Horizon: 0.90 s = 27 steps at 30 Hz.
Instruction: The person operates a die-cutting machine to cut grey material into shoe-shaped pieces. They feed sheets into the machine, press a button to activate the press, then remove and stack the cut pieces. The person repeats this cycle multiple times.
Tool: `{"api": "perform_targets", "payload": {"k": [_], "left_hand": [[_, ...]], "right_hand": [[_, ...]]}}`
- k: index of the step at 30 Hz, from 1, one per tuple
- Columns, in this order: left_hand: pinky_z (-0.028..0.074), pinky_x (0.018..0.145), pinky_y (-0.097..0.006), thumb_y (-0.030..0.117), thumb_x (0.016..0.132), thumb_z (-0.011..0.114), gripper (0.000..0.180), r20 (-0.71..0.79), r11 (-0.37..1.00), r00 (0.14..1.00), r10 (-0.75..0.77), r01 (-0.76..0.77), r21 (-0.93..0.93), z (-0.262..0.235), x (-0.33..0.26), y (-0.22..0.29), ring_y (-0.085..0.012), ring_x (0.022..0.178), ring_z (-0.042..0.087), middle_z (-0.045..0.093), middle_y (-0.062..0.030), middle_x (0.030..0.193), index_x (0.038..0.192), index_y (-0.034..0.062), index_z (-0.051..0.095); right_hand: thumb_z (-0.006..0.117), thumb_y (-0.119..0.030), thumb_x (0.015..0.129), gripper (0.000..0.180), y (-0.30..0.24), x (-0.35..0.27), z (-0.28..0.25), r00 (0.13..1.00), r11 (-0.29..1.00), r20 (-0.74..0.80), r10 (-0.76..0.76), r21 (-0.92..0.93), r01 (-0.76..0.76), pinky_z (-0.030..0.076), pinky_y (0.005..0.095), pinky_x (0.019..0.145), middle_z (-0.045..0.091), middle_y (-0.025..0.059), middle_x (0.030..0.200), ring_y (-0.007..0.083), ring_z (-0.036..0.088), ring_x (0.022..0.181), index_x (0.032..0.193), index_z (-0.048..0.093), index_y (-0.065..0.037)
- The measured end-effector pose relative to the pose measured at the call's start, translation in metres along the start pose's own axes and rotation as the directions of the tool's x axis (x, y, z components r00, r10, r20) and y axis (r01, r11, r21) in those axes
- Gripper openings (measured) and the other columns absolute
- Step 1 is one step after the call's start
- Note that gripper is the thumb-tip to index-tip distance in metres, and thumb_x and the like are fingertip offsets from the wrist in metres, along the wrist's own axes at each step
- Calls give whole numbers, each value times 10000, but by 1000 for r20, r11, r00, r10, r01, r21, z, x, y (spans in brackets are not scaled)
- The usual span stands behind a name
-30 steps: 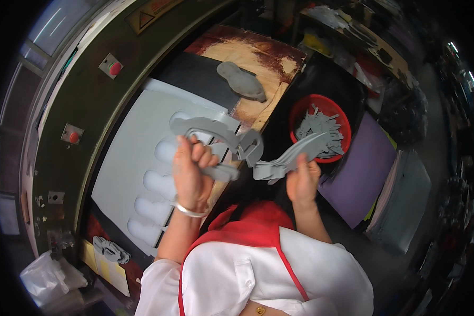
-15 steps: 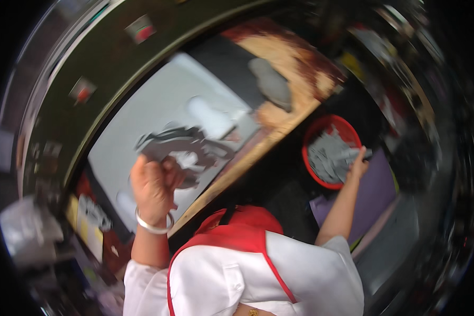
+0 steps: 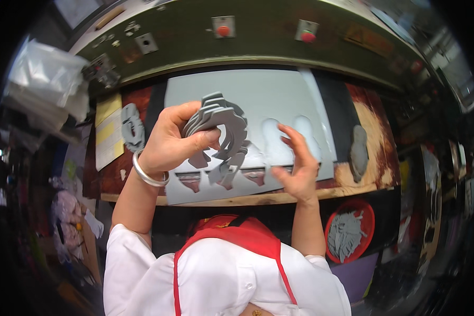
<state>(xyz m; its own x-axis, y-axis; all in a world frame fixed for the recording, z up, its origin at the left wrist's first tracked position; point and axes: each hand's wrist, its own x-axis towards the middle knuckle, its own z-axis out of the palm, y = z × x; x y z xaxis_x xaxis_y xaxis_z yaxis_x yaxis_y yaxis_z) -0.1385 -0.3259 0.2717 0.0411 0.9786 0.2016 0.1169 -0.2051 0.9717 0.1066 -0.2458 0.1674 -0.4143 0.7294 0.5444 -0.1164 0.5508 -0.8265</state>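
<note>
My left hand [image 3: 174, 138] is closed around a bunch of curved grey foam pieces [image 3: 221, 118], held up above a light grey foam sheet [image 3: 210, 84] on the bench. Ragged ends of the pieces hang down near the sheet's front edge, where gaps have been cut. Beside the bunch, my right hand [image 3: 302, 171] is open, its fingers apart and nothing in them. It hovers over the sheet's near right part, close to two sole-shaped outlines [image 3: 275, 138] of a paler colour.
A red basin [image 3: 372, 224] of grey scraps stands below the bench at right. A dark grey sole-shaped stack [image 3: 358, 152] lies on the wooden bench top [image 3: 380, 158]. Cut grey pieces [image 3: 133, 126] and yellow paper [image 3: 108, 137] lie at left. A green machine beam [image 3: 263, 39] with buttons spans the back.
My right hand has left the red basin and come over the foam sheet. The left hand still holds the grey pieces. My view has turned to face the bench squarely.
</note>
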Motion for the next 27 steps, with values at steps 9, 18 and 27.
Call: {"api": "perform_targets", "payload": {"k": [9, 18, 27], "left_hand": [[476, 585, -248, 78, 874, 555, 121, -327, 967, 943, 62, -138, -215, -117, -76, -17, -109, 587, 580, 578, -43, 623, 906, -34, 589], [479, 603, -209, 82, 847, 639, 144, -369, 988, 928, 59, -106, -111, -216, -135, -45, -61, 655, 585, 629, -30, 702, 930, -34, 615], [485, 605, -211, 82, 824, 678, 190, -471, 995, 876, 101, -95, 35, -271, -145, -35, -51, 668, 586, 644, -19, 755, 969, -30, 628]], "right_hand": [[691, -72, 663, 787, -29, 51, 207, 901, 991, 428, 70, 72, -111, 464, 366, 877, 567, 213, 1128, 330, 578, 1052, 1350, 316, 4], [736, -61, 648, 633, -10, 58, 333, 914, 993, 391, -107, -2, 118, 450, 374, 878, 551, 194, 1127, 343, 548, 1034, 1222, 485, 29], [755, -75, 659, 549, -7, 81, 416, 959, 994, 265, -99, -26, 110, 455, 374, 899, 520, 208, 1237, 348, 548, 1093, 1163, 554, 8]]}}
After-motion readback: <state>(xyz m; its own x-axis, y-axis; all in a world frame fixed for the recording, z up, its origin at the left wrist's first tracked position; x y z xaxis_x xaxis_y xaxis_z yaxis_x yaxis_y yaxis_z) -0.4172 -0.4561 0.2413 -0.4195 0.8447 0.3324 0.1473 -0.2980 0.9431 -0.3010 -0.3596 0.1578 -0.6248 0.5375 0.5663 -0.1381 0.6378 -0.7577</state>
